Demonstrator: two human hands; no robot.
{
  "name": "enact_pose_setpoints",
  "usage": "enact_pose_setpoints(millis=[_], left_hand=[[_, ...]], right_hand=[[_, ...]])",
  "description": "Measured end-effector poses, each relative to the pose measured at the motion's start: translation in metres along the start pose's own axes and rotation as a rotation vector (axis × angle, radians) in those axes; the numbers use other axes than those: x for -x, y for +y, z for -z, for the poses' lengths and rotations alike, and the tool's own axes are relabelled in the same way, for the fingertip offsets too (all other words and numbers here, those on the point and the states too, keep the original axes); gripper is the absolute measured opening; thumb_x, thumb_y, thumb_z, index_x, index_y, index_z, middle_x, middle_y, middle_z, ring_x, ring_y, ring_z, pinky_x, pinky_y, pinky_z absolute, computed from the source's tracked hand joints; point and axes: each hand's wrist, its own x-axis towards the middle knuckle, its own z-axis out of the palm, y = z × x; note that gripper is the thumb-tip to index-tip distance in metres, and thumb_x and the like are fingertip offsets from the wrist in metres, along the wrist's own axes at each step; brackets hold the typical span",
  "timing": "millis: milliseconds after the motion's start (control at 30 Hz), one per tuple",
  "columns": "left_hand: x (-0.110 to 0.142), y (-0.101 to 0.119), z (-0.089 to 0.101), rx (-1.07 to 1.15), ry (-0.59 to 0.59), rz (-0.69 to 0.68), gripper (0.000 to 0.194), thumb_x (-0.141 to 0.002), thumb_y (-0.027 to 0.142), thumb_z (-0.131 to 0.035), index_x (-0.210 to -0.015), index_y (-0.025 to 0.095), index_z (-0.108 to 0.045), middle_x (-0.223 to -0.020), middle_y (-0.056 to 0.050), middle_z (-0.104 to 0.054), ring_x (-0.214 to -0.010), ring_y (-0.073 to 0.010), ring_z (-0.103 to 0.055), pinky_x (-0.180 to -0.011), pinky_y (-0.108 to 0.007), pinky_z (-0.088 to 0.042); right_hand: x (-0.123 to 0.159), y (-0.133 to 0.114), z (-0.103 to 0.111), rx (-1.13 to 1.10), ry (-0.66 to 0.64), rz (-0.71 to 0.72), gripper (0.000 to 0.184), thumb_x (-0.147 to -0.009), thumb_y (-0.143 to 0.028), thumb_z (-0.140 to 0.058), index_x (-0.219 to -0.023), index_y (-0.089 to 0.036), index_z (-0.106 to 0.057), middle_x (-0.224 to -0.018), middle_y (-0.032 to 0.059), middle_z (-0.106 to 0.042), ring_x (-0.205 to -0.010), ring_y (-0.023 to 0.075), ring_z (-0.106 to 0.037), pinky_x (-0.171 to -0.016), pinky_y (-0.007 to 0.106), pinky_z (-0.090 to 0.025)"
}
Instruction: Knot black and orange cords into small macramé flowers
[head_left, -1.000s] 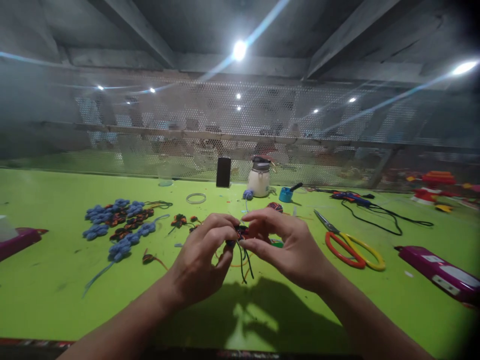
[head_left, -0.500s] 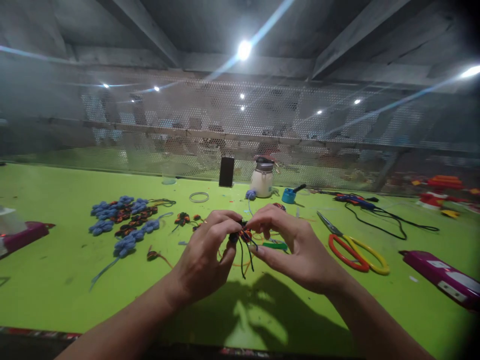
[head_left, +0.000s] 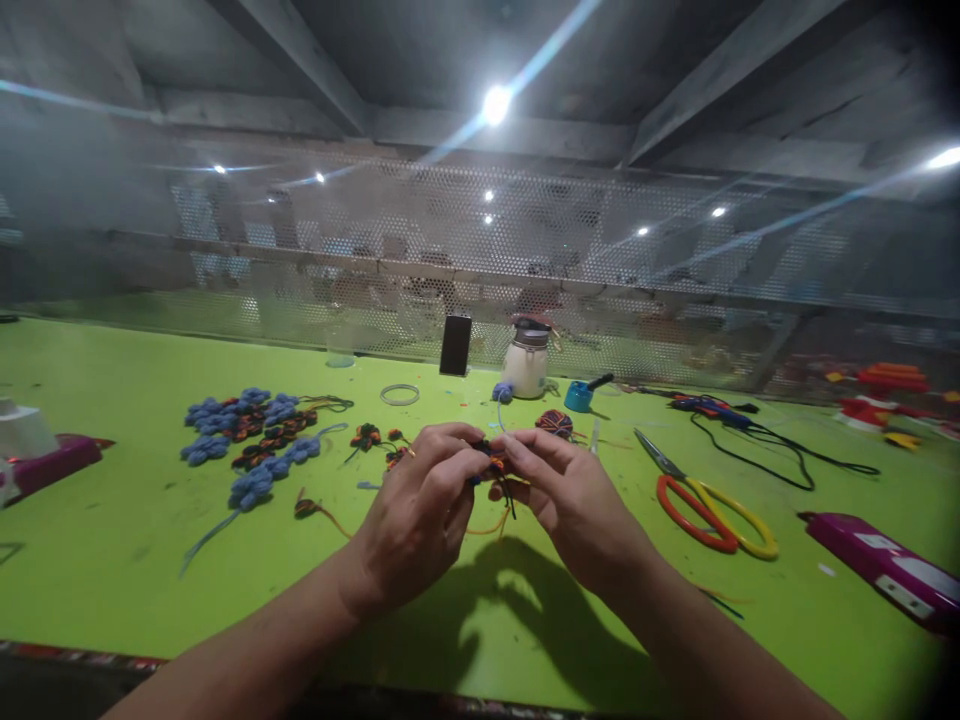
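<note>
Over the middle of the green table, my left hand and my right hand meet fingertip to fingertip. Between them they pinch a small dark and orange yarn piece, mostly covered by the fingers. Dark loose yarn ends hang below it beside my right fingers. Beyond my right hand lies a multicoloured yarn ball. Several blue crocheted flowers are grouped with dark-orange ones on the left. A dark-orange crocheted flower lies near my left hand.
Scissors with red and yellow handles lie to my right, near a purple power strip and a corded blue tool. At the back stand a white jug, a phone and a blue pot.
My right fingers have closed in on the yarn piece, and its loose ends are now mostly hidden. The green strip by my right hand is out of sight. The yarn ball shows more fully.
</note>
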Motion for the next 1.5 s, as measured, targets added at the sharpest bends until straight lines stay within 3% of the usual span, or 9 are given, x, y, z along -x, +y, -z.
enact_pose_setpoints(millis=[400, 533, 667, 767, 833, 967, 1167, 1367, 1500], left_hand=[[0.003, 0.002, -0.004, 0.043, -0.007, 0.034, 0.041, -0.072, -0.005, -0.052, -0.106, 0.018, -0.048, -0.093, -0.007, -0.056, -0.100, -0.0211, -0.052, -0.082, -0.040, -0.049], [0.001, 0.003, 0.001, 0.319, -0.015, 0.280, 0.038, -0.070, 0.003, -0.055, -0.106, 0.016, -0.050, -0.105, -0.012, -0.052, -0.108, -0.0249, -0.048, -0.090, -0.045, -0.045], [-0.003, -0.004, 0.005, 0.549, 0.110, 0.678, 0.020, -0.079, 0.019, -0.054, -0.099, 0.017, -0.053, -0.100, -0.009, -0.054, -0.097, -0.0206, -0.054, -0.082, -0.038, -0.050], [-0.006, -0.010, 0.003, 0.696, -0.016, 0.992, 0.019, -0.080, 0.029, -0.055, -0.093, 0.015, -0.056, -0.087, -0.007, -0.058, -0.080, -0.0169, -0.057, -0.061, -0.028, -0.050], [-0.006, -0.012, 0.001, 0.848, -0.125, 1.077, 0.024, -0.078, 0.030, -0.059, -0.097, 0.014, -0.057, -0.079, -0.006, -0.058, -0.072, -0.0155, -0.058, -0.053, -0.024, -0.047], [-0.005, -0.011, 0.000, 0.962, -0.138, 1.064, 0.034, -0.074, 0.022, -0.064, -0.107, 0.017, -0.057, -0.070, -0.002, -0.057, -0.066, -0.0130, -0.057, -0.052, -0.023, -0.046], [-0.005, -0.014, 0.005, 1.086, -0.204, 1.114, 0.032, -0.074, 0.017, -0.063, -0.105, 0.020, -0.065, -0.090, -0.008, -0.065, -0.079, -0.0161, -0.061, -0.060, -0.027, -0.049], [-0.004, -0.020, 0.007, 1.051, -0.214, 1.095, 0.030, -0.071, 0.012, -0.064, -0.099, 0.018, -0.068, -0.094, -0.010, -0.069, -0.079, -0.0173, -0.062, -0.064, -0.030, -0.051], [-0.005, -0.021, 0.007, 0.951, -0.192, 1.065, 0.031, -0.069, 0.011, -0.065, -0.099, 0.018, -0.067, -0.086, -0.008, -0.068, -0.070, -0.0154, -0.062, -0.061, -0.029, -0.050]], right_hand=[[-0.004, 0.004, 0.004, 0.104, 0.079, 0.081, 0.016, -0.065, -0.026, -0.075, -0.070, -0.015, -0.063, -0.066, -0.0006, -0.061, -0.062, 0.0097, -0.055, -0.062, 0.024, -0.045], [-0.005, 0.004, 0.003, 0.235, 0.138, 0.169, 0.015, -0.068, -0.029, -0.071, -0.071, -0.016, -0.063, -0.066, 0.0005, -0.062, -0.063, 0.0111, -0.056, -0.062, 0.026, -0.047], [-0.007, 0.007, 0.003, 0.360, 0.161, 0.216, 0.016, -0.070, -0.030, -0.069, -0.071, -0.016, -0.063, -0.067, 0.0021, -0.063, -0.063, 0.0126, -0.057, -0.061, 0.028, -0.049], [-0.007, 0.011, 0.003, 0.445, 0.149, 0.252, 0.014, -0.073, -0.029, -0.066, -0.072, -0.015, -0.063, -0.068, 0.0031, -0.063, -0.064, 0.0136, -0.058, -0.061, 0.028, -0.049], [-0.007, 0.012, 0.003, 0.486, 0.134, 0.280, 0.012, -0.074, -0.028, -0.065, -0.073, -0.016, -0.063, -0.069, 0.0031, -0.063, -0.065, 0.0138, -0.058, -0.062, 0.028, -0.049], [-0.007, 0.014, 0.003, 0.495, 0.111, 0.275, 0.011, -0.075, -0.027, -0.064, -0.073, -0.015, -0.063, -0.070, 0.0032, -0.063, -0.065, 0.0139, -0.058, -0.063, 0.028, -0.048], [-0.009, 0.011, 0.006, 0.407, 0.078, 0.169, 0.017, -0.074, -0.031, -0.065, -0.074, -0.015, -0.064, -0.068, 0.0026, -0.064, -0.063, 0.0137, -0.057, -0.062, 0.029, -0.048], [-0.011, 0.001, 0.018, 0.540, 0.006, 0.155, 0.026, -0.082, -0.036, -0.055, -0.081, -0.014, -0.068, -0.065, 0.0020, -0.060, -0.060, 0.0117, -0.053, -0.058, 0.026, -0.045], [-0.014, -0.005, 0.025, 0.544, -0.062, 0.067, 0.024, -0.077, -0.035, -0.061, -0.086, -0.014, -0.068, -0.071, 0.0031, -0.062, -0.062, 0.0117, -0.055, -0.060, 0.027, -0.046]])
